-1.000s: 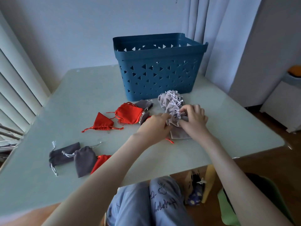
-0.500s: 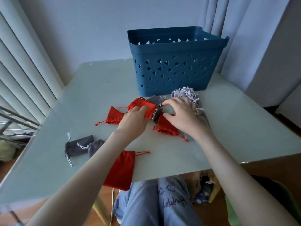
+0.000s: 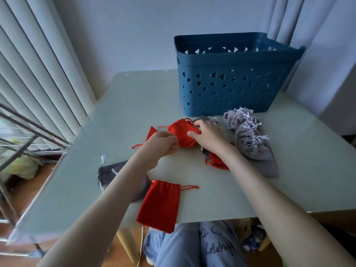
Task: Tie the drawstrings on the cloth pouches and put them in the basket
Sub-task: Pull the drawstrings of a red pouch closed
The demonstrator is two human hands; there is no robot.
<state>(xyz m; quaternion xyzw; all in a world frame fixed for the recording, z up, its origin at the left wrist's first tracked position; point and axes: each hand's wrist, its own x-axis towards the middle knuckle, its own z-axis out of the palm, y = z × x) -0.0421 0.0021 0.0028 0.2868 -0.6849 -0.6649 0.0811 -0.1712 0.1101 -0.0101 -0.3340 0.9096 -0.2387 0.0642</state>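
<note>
Well, the dark scribble printed on my trousers point(image 3: 217, 245) is too blurred to read. My left hand point(image 3: 163, 143) and right hand point(image 3: 208, 135) both curl their fingers round one red pouch point(image 3: 183, 132), pinching it from either side at the middle of the pale table point(image 3: 134, 103). Just beyond it, far right, stands the blue basket point(image 3: 231, 87), and slatted blinds point(image 3: 38, 74) hang at the left.

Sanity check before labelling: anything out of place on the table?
Yes: the flat red cloth pouch hangs over the near edge of the pale green table, so it could slip off. Nothing else stands out.
</note>
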